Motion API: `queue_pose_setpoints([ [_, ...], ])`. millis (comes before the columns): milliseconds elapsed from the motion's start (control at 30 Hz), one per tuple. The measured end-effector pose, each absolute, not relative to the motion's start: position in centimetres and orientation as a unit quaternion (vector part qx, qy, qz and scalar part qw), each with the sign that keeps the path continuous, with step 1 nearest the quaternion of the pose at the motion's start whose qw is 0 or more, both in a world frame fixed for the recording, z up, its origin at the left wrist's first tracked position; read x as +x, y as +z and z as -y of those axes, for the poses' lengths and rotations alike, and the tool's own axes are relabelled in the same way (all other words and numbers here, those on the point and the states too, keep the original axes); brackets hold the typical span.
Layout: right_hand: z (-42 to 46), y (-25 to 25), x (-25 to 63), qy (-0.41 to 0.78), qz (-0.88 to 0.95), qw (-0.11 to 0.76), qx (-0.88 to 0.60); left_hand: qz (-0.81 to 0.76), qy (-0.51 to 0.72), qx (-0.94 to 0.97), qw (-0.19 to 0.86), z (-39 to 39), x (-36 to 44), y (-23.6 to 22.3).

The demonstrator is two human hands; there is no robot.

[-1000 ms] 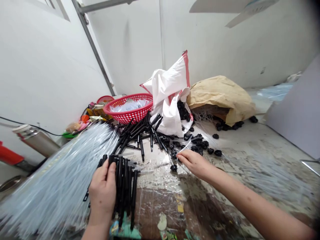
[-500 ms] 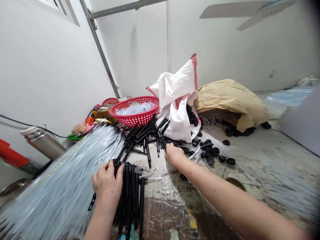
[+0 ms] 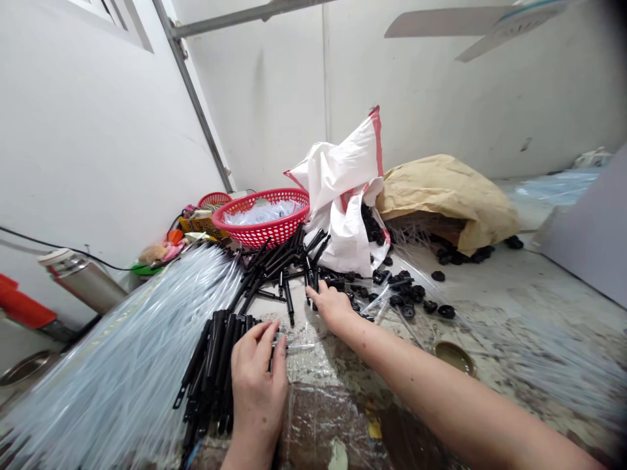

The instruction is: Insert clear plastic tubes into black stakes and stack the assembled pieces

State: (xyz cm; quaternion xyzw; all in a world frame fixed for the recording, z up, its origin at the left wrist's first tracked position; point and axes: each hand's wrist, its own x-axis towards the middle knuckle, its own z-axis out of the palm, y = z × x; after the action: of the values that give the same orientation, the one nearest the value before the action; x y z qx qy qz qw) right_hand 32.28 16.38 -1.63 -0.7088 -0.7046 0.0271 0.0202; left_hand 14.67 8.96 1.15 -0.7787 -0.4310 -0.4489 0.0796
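**Two hands, one pile of black tubes**

Two hands are at work over the foil-covered table [image 3: 323, 418]. The left hand [image 3: 258, 378] lies flat, fingers spread and unclenched, its palm pressing on the right edge of the gathered row of black tubes [image 3: 210, 372]; half a second ago it sat further left with the row showing on its right side, so it has slid across and the bundle now lies mostly to its left, squared up beside the sheaf of clear straws [image 3: 122, 352]. The right hand [image 3: 329, 303] has drawn a little nearer from the loose black tubes [image 3: 281, 264] in front of the red basket [image 3: 262, 219]. Its fingers are curled at the near edge of that heap; whether they pinch a tube I cannot tell, since the knuckles hide the tips. A second ago it was out by the scattered black caps [image 3: 409, 297]. To my eye, this looks like one more tube being fetched for the row.

Behind stand a white sack [image 3: 343, 196] and a brown paper bag [image 3: 441, 192].
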Motion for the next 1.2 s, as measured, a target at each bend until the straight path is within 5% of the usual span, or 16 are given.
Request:
queue_pose_setpoints([
  [267, -15.8, -0.5, 33.2, 0.056, 0.748, 0.083, -0.656, 0.400, -0.437, -0.805, 0.018, -7.0, 15.0, -0.1],
  [533, -11.5, 6.1, 37.4, 0.138, 0.715, 0.273, -0.628, 0.410, -0.488, -0.768, -0.065, -6.0, 15.9, -0.1],
  [700, -2.8, 7.2, 37.4, 0.440, 0.616, 0.373, -0.536, 0.373, -0.481, -0.742, -0.281, -4.5, 19.4, -0.5],
  [867, 2.5, 3.9, 38.3, 0.518, 0.526, 0.409, -0.536, 0.354, -0.398, -0.690, -0.490, -2.1, 22.8, -2.3],
  [1000, 4.0, 1.8, 46.3, 0.394, 0.443, 0.404, -0.697, 0.419, -0.372, -0.574, -0.597, -1.4, 23.6, -3.7],
  [1100, 3.7, 0.1, 53.8, 0.158, 0.439, 0.276, -0.840, 0.455, -0.377, -0.501, -0.633, -1.5, 24.3, -4.3],
  [1200, 2.5, -1.9, 58.3, 0.094, 0.464, 0.228, -0.851, 0.454, -0.384, -0.454, -0.664, -1.7, 25.1, -4.5],
])
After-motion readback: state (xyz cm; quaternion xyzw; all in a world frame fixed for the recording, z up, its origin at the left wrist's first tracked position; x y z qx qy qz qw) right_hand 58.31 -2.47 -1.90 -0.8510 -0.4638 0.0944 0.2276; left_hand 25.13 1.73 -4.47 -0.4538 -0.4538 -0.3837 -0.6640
